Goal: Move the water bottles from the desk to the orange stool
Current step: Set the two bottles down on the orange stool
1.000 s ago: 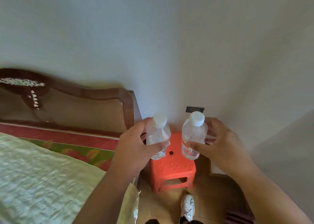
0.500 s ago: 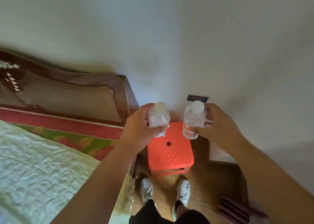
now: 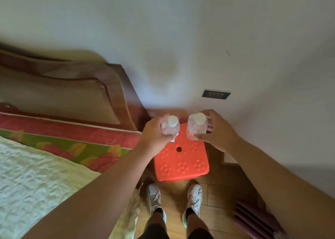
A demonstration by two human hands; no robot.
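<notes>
Two clear plastic water bottles with white caps are held upright over the far edge of the orange stool (image 3: 181, 162). My left hand (image 3: 154, 137) grips the left bottle (image 3: 170, 127) round its body. My right hand (image 3: 217, 131) grips the right bottle (image 3: 196, 126), which has an orange label band low down. Whether the bottle bases touch the stool top cannot be told. The stool is square, with a round hole in the middle of its seat, and stands on the floor by the wall.
A bed with a pale quilt (image 3: 36, 175) and flowered sheet lies to the left, its brown headboard (image 3: 72, 90) against the wall. My white shoes (image 3: 194, 195) stand just before the stool. A dark wall socket (image 3: 216, 94) sits above it. A maroon slatted object (image 3: 253, 218) lies at lower right.
Both hands have come down with the bottles toward the stool's far edge. The view has tilted further down, and my legs and shoes now show.
</notes>
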